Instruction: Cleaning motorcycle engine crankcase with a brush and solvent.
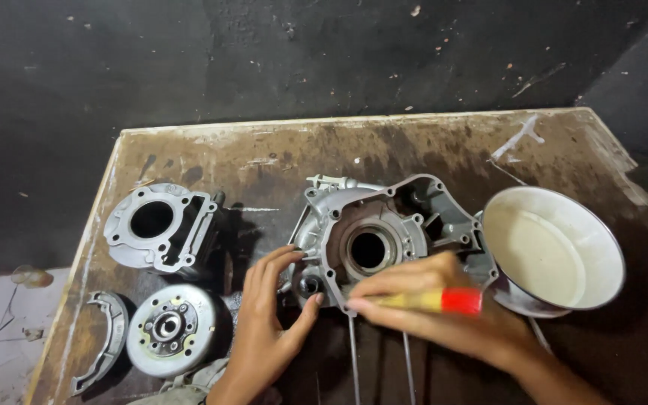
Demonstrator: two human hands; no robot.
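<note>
Two hands worked at the near edge of a grey engine crankcase half (384,232) lying on a stained wooden board (429,142). The right hand (429,311) was clenched around a tool with a yellow and red handle (433,301), held level, its working end hidden behind the fingertips that pressed against the casing's lower rim. Just to the left of that grip, the left hand (268,319) was loosely curled with nothing in it, fingertips touching the casing's left edge and thumb stretched toward a small dark round opening (310,285) at the casing's lower left corner. Directly beyond both hands sat the casing's large round bore (370,250). Touching the casing on the far side of the right hand stood a tilted white enamel bowl (556,247), its inside facing the camera. Two thin metal rods (355,360) ran down between the wrists toward the board's near edge. Well to the left of the left hand lay a finned cylinder block (160,225), and nearer the camera a round flywheel rotor (170,328), with a curved brake shoe (106,341) just beyond it at the board's left edge. Dark floor (264,60) surrounded the board.
</note>
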